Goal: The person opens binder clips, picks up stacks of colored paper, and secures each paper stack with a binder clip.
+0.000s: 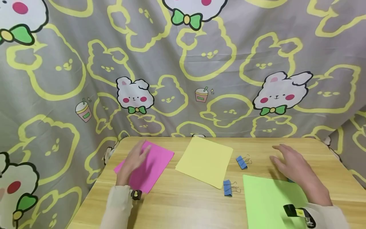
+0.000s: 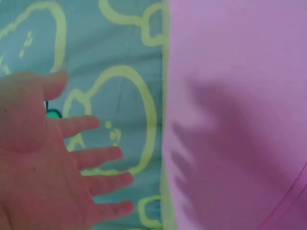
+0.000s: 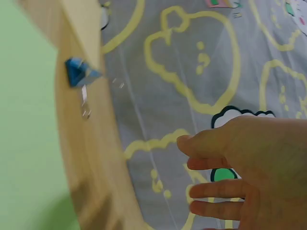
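My left hand (image 1: 135, 161) hovers over the pink paper (image 1: 154, 165) at the left. In the left wrist view its fingers (image 2: 103, 157) are spread and straight, and their shadow falls on the pink sheets. My right hand (image 1: 297, 168) hangs above the far edge of the light green paper (image 1: 268, 197), holding nothing. Its fingers look relaxed in the right wrist view. Yellow paper (image 1: 206, 160) lies turned at an angle in the middle. Two blue binder clips (image 1: 227, 188) rest between the yellow and green paper. Another bit of blue (image 1: 290, 180) shows from behind my right forearm.
The wooden table (image 1: 183, 206) has its far edge against a grey curtain (image 1: 160, 63) printed with yellow outlines and white rabbits. The curtain also hangs along the left and right sides. Each wrist wears a small black camera (image 1: 136, 194).
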The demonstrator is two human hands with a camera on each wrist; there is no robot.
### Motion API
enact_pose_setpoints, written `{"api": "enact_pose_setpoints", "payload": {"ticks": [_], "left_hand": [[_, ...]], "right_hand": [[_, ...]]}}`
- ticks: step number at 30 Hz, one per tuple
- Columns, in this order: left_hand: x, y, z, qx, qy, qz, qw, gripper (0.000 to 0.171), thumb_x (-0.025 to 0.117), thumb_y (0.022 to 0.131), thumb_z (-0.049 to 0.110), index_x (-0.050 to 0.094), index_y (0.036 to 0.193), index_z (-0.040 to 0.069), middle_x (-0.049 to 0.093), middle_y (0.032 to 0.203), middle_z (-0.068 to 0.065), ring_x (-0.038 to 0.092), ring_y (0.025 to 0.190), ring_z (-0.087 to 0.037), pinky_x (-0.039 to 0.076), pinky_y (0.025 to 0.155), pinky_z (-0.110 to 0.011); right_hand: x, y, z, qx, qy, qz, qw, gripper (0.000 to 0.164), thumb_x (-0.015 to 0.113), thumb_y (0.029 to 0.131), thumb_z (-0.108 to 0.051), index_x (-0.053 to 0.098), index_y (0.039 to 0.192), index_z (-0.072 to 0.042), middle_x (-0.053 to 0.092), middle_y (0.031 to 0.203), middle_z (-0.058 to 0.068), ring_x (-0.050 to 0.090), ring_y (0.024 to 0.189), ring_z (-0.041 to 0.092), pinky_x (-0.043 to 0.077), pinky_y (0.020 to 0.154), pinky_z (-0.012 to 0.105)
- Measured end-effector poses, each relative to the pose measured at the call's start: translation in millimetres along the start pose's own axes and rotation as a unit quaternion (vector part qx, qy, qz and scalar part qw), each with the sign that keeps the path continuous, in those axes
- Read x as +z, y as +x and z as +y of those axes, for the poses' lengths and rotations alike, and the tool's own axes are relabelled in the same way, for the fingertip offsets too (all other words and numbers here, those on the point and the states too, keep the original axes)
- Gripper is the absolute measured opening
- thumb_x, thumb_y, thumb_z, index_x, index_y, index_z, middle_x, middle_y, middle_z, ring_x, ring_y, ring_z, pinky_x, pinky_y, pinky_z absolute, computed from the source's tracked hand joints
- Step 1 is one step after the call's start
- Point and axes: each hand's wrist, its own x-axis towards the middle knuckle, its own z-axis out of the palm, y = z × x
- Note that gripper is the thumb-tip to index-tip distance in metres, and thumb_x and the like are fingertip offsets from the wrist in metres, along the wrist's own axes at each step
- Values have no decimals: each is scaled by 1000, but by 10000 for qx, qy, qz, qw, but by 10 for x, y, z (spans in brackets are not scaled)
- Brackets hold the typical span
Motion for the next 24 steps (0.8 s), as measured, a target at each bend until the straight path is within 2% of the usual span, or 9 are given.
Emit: {"api": "enact_pose_setpoints", "payload": {"ticks": [6, 11, 17, 24], "left_hand": [[18, -10, -174, -585, -515, 4, 9970, 64, 51, 109, 29, 25, 159, -3, 27, 159, -34, 31, 142, -55, 24, 116, -64], [17, -24, -298, -763, -649, -10, 9950, 64, 55, 107, 24, 28, 155, -10, 30, 155, -39, 33, 139, -57, 28, 115, -65], [13, -99, -326, -1114, -390, -160, 9929, 63, 59, 102, 16, 33, 147, -20, 36, 148, -41, 33, 139, -57, 29, 115, -63], [25, -62, -336, -1517, 280, -152, 9879, 72, 72, 94, 23, 40, 148, -13, 39, 143, -45, 39, 130, -65, 36, 103, -72]], "right_hand": [[48, 47, -202, 78, 397, 191, 9990, 46, 58, 106, -26, 55, 136, 8, 59, 128, 39, 55, 115, 60, 46, 88, 71], [222, 119, -338, 106, 801, 163, 9966, 44, 56, 107, -26, 56, 135, 7, 62, 127, 35, 60, 114, 55, 49, 90, 68], [445, 249, -399, 215, 800, -50, 9966, 38, 58, 106, -24, 62, 126, 8, 67, 118, 29, 65, 106, 48, 53, 84, 61], [541, 332, -408, 547, 606, -408, 9958, 28, 62, 103, -21, 70, 112, 4, 72, 105, 19, 67, 99, 42, 55, 79, 56]]}}
